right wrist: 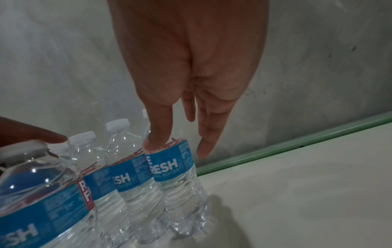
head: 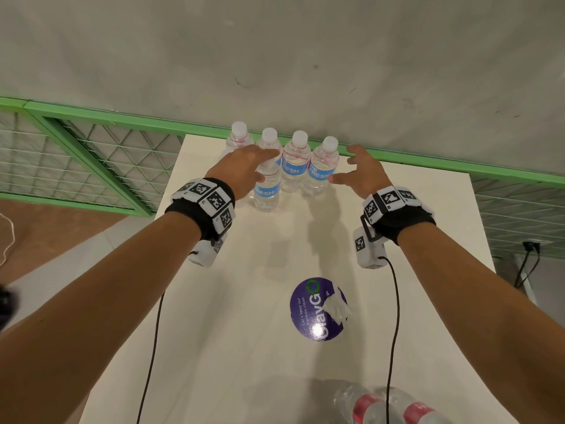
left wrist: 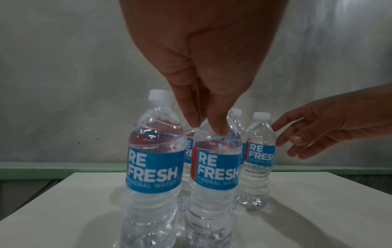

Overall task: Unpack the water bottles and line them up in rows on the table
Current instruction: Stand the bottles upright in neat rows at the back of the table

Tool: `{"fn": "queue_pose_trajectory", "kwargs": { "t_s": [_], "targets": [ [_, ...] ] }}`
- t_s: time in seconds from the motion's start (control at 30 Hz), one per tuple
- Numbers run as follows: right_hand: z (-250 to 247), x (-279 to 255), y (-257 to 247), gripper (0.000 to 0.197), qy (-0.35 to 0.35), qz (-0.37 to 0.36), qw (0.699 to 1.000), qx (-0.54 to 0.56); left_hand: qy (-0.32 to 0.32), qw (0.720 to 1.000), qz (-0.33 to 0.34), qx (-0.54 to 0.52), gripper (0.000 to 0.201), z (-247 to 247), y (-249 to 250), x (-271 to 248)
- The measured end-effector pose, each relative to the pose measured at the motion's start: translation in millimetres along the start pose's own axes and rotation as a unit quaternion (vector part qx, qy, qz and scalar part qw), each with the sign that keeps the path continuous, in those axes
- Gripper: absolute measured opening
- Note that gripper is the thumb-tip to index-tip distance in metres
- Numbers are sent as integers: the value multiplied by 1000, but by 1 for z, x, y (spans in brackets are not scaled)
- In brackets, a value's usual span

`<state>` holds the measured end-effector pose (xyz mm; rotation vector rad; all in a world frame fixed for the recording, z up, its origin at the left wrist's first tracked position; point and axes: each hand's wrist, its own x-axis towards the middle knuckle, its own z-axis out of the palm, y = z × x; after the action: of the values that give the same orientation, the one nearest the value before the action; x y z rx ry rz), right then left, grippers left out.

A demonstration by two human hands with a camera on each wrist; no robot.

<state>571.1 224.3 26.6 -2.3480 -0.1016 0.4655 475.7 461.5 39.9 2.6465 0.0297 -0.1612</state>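
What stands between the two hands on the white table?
In the head view, clear plastic water bottles with blue labels stand between the left hand and right hand.

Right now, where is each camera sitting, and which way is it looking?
Head: worn on the head, looking forward and down at the table and bottles; both forearms, the left hand and right hand show.
Left wrist: on the left wrist, looking along the hand at the bottles and wall; left fingers show, right hand beyond.
Right wrist: on the right wrist, looking at the row's right end; right fingers show.
All views share the bottles.
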Motion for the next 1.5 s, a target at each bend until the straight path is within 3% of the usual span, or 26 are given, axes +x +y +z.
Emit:
{"fn": "queue_pose_trajectory", "kwargs": {
  "t_s": [0.37, 0.5, 0.77, 1.0, 1.33, 1.43, 1.5],
  "targets": [
    [-17, -15, 14, 79, 2, 21, 1000, 16, -21, 998, 8, 57, 58, -1, 3, 7],
    [-14, -17, 16, 79, 1, 38, 999, 15, -16, 999, 0, 34, 50, -3, 3, 11],
    [13, -20, 13, 66, -99, 43, 993, -56, -20, 999, -9, 42, 43, -5, 0, 14],
    [22, -21, 12, 67, -113, 29, 991, -62, -20, 999, -6, 43, 45, -10, -4, 14],
    [8, -34, 18, 63, -126, 55, 990, -35, 6, 1000, -2, 26, 60, -12, 3, 3],
    [-6, -63, 7, 61, -160, 45, 986, -33, 49, 998, 34, 35, 65, -15, 12, -14],
    [-16, -94, -1, 57, -193, 16, 978, -74, 83, 993, 72, 45, 58, -12, 23, -32]
  ]
}}
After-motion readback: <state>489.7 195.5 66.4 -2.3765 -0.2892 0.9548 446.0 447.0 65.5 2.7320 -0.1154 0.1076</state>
